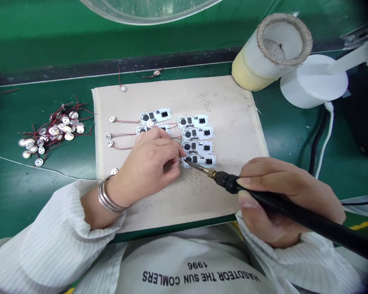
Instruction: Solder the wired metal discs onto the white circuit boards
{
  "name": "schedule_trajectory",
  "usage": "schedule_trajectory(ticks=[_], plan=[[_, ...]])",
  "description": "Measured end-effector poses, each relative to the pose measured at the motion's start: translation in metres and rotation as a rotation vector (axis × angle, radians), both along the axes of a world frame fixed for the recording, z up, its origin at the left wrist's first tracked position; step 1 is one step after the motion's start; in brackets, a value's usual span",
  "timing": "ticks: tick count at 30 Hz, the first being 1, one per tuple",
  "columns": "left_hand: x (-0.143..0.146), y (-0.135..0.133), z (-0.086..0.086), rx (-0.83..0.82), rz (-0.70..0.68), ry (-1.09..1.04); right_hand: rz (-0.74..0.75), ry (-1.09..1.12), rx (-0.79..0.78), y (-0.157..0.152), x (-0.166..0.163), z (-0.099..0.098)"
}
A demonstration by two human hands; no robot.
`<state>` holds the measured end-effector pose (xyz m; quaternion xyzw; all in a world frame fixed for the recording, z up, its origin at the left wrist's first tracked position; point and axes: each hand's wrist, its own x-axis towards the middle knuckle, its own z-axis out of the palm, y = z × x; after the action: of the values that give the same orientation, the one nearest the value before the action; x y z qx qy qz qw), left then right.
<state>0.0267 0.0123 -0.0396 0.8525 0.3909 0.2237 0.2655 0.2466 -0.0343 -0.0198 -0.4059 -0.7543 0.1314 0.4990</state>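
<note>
My right hand [282,196] grips a black-handled soldering iron [260,198]. Its tip meets the left part of the lowest circuit board [207,161] in the right column. My left hand [153,159] is closed in a pinch at that board's left edge, and what it holds is hidden behind the fingers. Above that board lie several more white boards [199,133]. In the left column, an upper board [162,115] shows whole, and the board below it [164,129] is partly covered by my left hand. Red wires run from boards to small round discs [112,119].
A pile of wired discs [53,130] lies left of the cardboard sheet [233,110]. A thin silvery wire [49,165] reaches my left wrist. A crusty-rimmed pot [254,65] and a white round base [313,81] stand at back right; a clear rim [153,18] overhangs the far side.
</note>
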Motion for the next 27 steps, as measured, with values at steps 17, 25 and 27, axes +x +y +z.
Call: schedule_trajectory(ticks=[17,25,27], plan=[[0.004,0.006,0.011,-0.059,-0.052,0.125,0.135,-0.075,-0.027,0.003,0.013,0.004],[0.006,0.006,0.010,-0.071,-0.031,0.110,0.091,-0.118,-0.069,0.002,0.012,0.009],[0.007,0.007,0.010,-0.075,-0.031,0.111,0.083,-0.109,-0.079,0.002,0.010,0.009]])
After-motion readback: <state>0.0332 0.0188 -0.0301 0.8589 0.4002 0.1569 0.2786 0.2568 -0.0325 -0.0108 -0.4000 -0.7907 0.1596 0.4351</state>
